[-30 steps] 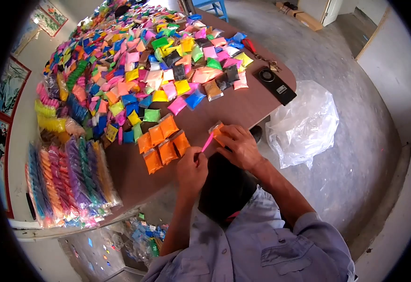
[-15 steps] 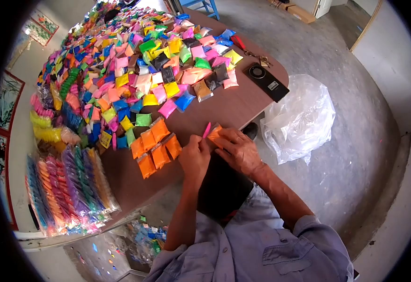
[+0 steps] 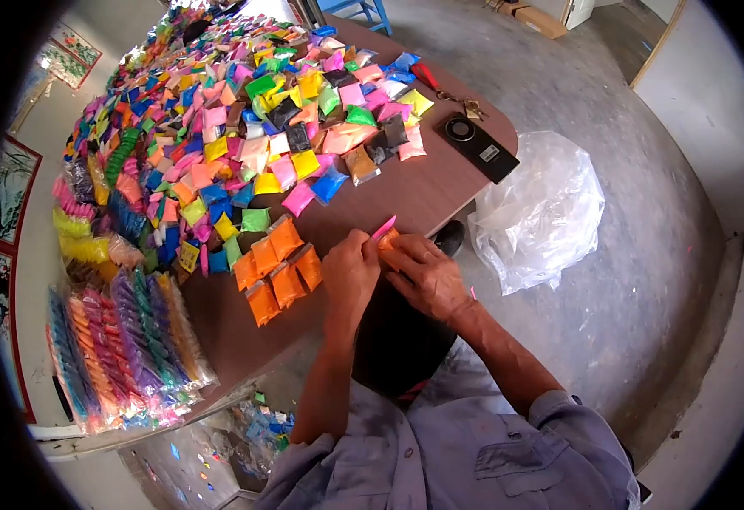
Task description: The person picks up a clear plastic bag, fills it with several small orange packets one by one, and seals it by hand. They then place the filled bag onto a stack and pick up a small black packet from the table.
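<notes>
Over the table's front edge, my two hands meet. My right hand (image 3: pixel 427 274) is closed, fingers and thumb pinching a small orange packet (image 3: pixel 388 241) that is mostly covered by the fingers. My left hand (image 3: pixel 351 274) is curled into a fist with a slim pink piece (image 3: pixel 384 228) sticking out at its fingertips, against the orange packet; what kind of piece it is, I cannot tell. Left of that hand, several similar orange packets (image 3: pixel 287 285) lie together in two rows on the brown tabletop (image 3: pixel 244 336).
A large heap of colourful small packets (image 3: pixel 253 153) covers the table's far side. Long clear bags of coloured pieces (image 3: pixel 125 348) lie at the left. A black device (image 3: pixel 479 147) and keys (image 3: pixel 474 109) sit near the right edge. A clear plastic bag (image 3: pixel 542 212) is on the floor.
The pink piece has tilted and now lies closer against the orange packet. My hands stay together in nearly the same place; the view has shifted slightly.
</notes>
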